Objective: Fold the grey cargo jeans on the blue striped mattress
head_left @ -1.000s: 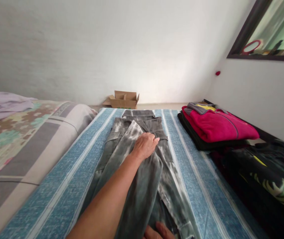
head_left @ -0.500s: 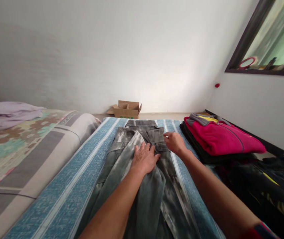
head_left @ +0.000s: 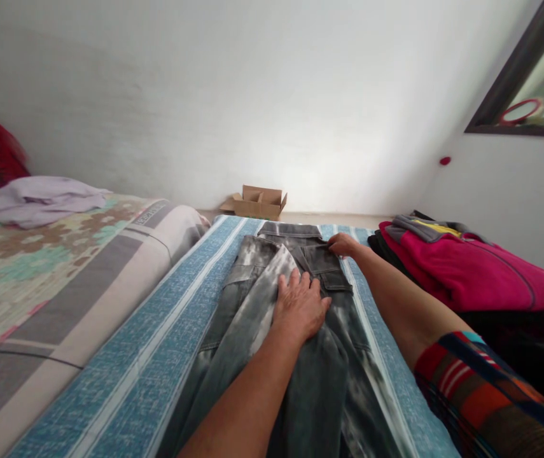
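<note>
A grey, white-mottled denim jacket [head_left: 247, 305] lies lengthwise before me, its collar at the far end and a pocket flap at the upper right. Sleeve-like lengths of cloth are laid over its middle. My left hand [head_left: 300, 304] rests flat on this cloth, fingers spread. At the jacket's upper right edge, near the collar, my right hand [head_left: 343, 245] has its fingers closed on the fabric. Its fingertips are partly hidden.
Under the jacket is a blue striped bedcover [head_left: 157, 324]. A pink fleece [head_left: 486, 270] tops a pile of clothes on the right. A rolled, grey-striped mattress edge [head_left: 85, 299] and lilac cloth [head_left: 45, 200] lie left. An open cardboard box [head_left: 258, 205] stands by the wall.
My right hand has come down onto the jacket's upper right edge and closed on it. My left hand stays flat on the cloth. The view has shifted a little to the left.
</note>
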`<action>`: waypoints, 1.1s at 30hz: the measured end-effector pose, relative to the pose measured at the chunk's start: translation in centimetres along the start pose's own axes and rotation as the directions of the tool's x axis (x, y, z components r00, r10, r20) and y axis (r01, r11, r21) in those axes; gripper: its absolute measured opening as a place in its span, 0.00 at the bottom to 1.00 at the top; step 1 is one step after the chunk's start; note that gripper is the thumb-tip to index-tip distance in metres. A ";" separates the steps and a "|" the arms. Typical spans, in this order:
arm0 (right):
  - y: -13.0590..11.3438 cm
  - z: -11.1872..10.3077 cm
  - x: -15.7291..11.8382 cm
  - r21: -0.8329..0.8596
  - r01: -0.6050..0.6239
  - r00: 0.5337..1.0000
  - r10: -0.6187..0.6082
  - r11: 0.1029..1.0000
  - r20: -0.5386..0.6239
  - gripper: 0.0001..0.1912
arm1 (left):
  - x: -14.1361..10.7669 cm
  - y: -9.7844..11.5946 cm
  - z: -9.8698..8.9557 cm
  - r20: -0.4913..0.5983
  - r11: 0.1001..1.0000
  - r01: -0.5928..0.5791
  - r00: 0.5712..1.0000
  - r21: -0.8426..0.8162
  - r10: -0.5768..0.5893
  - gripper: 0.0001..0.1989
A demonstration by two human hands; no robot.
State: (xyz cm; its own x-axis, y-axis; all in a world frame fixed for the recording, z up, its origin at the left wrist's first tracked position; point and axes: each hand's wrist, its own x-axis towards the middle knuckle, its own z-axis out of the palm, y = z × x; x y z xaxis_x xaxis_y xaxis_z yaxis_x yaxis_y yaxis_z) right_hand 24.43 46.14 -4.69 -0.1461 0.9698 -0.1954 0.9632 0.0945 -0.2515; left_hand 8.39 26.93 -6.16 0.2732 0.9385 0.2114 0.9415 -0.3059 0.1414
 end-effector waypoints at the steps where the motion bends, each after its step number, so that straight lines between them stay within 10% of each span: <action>1: 0.2 -0.1 0.3 -0.006 -0.006 1.000 0.006 1.000 0.022 0.14 | 0.0 0.0 0.0 0.004 1.000 0.002 1.000 -0.003 -0.002 0.22; 33: -0.9 1.8 -1.2 -0.088 -0.085 0.909 0.041 0.993 -0.415 0.14 | 0.1 0.1 0.3 0.010 1.000 0.024 1.000 0.003 -0.024 0.20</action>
State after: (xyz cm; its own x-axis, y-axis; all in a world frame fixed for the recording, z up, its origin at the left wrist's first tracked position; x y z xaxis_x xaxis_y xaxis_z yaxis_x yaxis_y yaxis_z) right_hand 23.33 44.52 -5.90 0.0001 0.9786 0.2058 0.9882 0.0314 -0.1499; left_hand 8.61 27.01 -6.43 0.2524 0.9470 0.1987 0.9484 -0.2829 0.1435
